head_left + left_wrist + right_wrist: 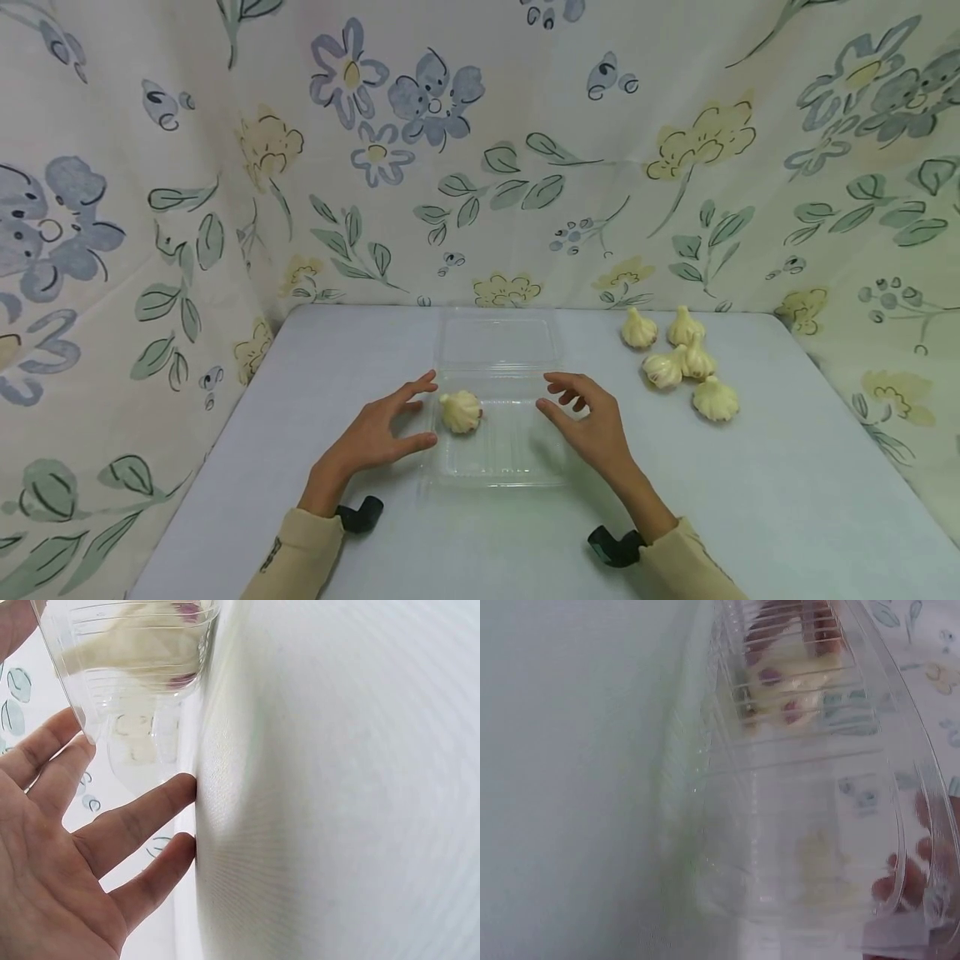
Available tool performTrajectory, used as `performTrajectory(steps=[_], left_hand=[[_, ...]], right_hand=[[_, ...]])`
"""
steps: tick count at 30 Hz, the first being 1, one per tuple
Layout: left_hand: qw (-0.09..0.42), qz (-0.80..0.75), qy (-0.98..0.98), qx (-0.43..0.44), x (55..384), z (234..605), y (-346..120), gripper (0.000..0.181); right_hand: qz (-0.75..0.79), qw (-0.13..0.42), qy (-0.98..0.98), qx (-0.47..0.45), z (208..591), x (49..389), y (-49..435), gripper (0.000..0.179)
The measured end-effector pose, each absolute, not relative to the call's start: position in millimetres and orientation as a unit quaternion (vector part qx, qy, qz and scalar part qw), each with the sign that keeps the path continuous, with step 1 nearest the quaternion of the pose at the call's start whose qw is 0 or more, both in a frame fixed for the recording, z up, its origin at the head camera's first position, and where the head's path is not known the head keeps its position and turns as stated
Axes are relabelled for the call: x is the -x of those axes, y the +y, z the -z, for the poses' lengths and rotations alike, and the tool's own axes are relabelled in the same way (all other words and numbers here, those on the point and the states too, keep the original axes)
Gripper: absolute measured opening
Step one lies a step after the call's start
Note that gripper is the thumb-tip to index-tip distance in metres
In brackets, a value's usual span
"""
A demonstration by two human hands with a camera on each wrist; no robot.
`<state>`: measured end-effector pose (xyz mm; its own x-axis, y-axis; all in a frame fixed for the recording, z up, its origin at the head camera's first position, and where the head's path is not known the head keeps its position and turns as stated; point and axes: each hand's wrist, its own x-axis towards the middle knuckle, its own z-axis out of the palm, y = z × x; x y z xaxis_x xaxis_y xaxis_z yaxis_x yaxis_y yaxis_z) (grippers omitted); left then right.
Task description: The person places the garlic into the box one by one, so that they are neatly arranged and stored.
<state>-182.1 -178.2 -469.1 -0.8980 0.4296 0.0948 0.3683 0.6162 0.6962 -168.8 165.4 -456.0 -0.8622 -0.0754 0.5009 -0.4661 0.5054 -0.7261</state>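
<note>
A clear plastic clamshell box [517,482] stands on the table, its lid [498,343] folded back away from me. One garlic bulb [461,412] sits in the left part of the box; its purple-marked base shows through the wall in both wrist views. At the box's left side my left hand [375,429] spreads its fingers, with two fingertips [81,735] against the rim and others reaching down to the tabletop. My right hand [594,425] is at the right side, fingers loosely bent near the rim, thumb over the box's edge. Contact there is unclear.
Several more garlic bulbs [697,362] lie grouped at the table's back right. A flowered cloth [495,167] hangs behind the white table [315,358] and along its sides. Black devices [617,547] are worn at both wrists.
</note>
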Motion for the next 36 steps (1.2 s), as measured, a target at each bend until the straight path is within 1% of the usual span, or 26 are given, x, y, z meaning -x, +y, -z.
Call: performTrajectory(steps=[11, 16, 25, 28, 36], left_hand=[[0.047, -0.377, 0.899, -0.22, 182.0, 467.1, -177.3, 0.087], [0.043, -0.376, 0.899, -0.222, 182.0, 467.5, -178.5, 0.085], [0.045, -0.374, 0.899, -0.224, 181.4, 467.3, -178.5, 0.081], [0.044, -0.374, 0.899, -0.225, 181.4, 466.6, -178.4, 0.083], [0.044, -0.376, 0.898, -0.226, 181.9, 466.9, -177.3, 0.086]], right_hand=[[-0.481, 0.233, -0.838, -0.109, 458.7, 171.8, 187.0, 0.037], [-0.489, 0.238, -0.836, -0.074, 462.9, 175.7, 197.7, 0.037], [-0.493, 0.262, -0.829, 0.002, 466.0, 177.3, 222.3, 0.038], [-0.493, 0.281, -0.823, 0.024, 465.5, 178.6, 231.9, 0.039], [-0.45, 0.357, -0.816, 0.057, 461.9, 184.6, 260.4, 0.041]])
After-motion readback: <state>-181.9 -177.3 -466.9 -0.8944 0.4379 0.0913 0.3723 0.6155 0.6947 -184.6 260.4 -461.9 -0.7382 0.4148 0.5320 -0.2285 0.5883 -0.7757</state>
